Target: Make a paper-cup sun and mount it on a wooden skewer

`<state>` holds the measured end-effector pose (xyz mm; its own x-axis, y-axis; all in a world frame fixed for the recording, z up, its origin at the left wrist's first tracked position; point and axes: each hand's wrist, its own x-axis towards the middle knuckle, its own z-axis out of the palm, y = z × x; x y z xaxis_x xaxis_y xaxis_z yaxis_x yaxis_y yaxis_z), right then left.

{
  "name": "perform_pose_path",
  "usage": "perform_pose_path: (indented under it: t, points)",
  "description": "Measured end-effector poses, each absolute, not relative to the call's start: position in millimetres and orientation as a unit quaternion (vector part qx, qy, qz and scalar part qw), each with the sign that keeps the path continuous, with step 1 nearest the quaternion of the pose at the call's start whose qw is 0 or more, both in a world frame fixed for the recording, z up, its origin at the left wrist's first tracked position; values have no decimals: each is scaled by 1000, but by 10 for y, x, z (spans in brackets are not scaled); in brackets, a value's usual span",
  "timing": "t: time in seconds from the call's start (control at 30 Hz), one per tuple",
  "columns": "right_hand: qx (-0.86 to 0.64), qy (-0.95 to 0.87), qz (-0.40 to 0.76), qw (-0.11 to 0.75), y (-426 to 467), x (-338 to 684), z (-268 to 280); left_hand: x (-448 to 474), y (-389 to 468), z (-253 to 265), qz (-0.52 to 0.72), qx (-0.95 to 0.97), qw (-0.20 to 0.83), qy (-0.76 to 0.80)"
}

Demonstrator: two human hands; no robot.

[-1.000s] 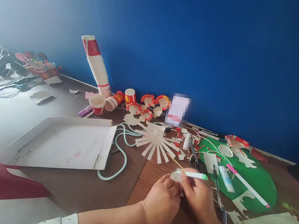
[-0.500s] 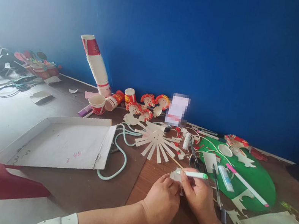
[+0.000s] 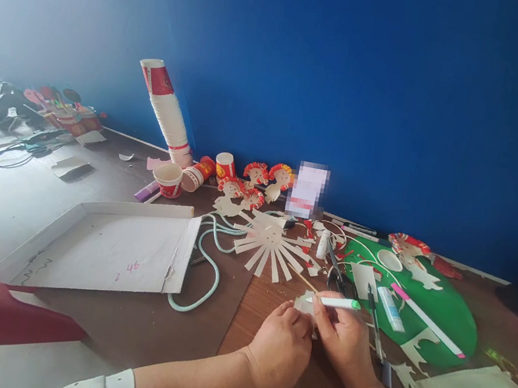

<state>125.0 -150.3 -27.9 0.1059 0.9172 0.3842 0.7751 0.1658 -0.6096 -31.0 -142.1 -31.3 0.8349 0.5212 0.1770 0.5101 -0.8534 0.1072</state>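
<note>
The marker, white with a green end, is held between the thumb and fingers of the right hand, just right of lower centre; its tip is seen over the small pale paper piece. The left hand is placed beside that paper, fingers curled; whether the paper is pinched cannot be told. Against the preceding frames, no clear shift noted; pen work judged little advanced.
</note>
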Motion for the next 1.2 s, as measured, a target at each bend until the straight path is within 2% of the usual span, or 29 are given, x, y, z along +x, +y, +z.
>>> perform_pose_path:
  t: [1.2]
  points:
    - [-653, -656, 85, 369, -1523, 1270, -305, -307, -1421, -312, 102, 955, 19, 277]
